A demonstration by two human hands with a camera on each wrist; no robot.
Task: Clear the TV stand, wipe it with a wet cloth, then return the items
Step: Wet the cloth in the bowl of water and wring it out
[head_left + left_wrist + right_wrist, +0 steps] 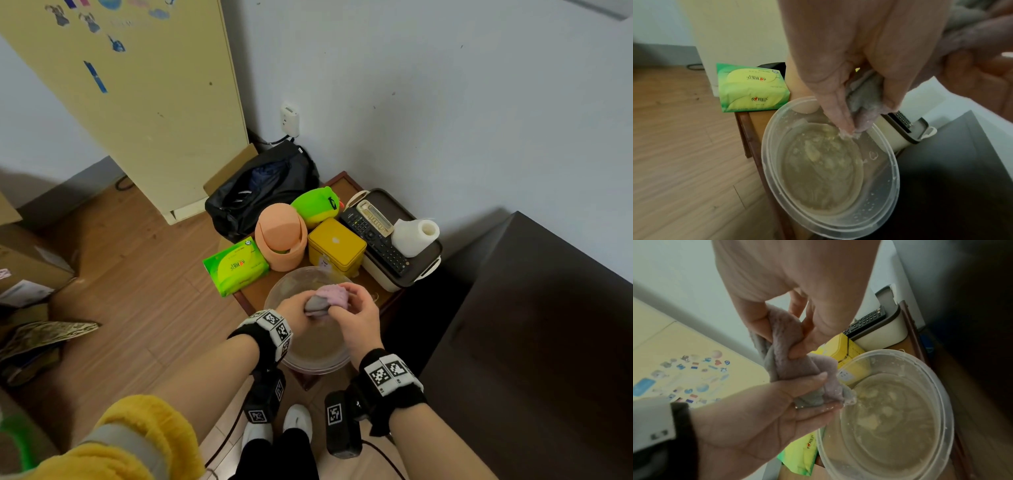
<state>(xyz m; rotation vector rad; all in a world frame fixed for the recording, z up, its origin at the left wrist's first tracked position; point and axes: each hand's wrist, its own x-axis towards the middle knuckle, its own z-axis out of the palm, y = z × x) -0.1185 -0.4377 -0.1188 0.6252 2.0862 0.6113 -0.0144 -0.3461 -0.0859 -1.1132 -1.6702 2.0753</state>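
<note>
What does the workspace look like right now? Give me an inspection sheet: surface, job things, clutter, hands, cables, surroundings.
Surface: dark TV stand bare where visible; small wooden table crowded.
Job's things: cloth twisted over the clear basin, which holds cloudy water.
Clutter: tissue pack, orange bin, green plush, yellow tin, remote, paper roll, lidded white box.
Hands: left hand and right hand each hold a cloth end in a firm grip.
Cables: black lead trails down from the wrist gear.
Surroundings: black bag, cream cabinet, wall socket, cardboard boxes.
</note>
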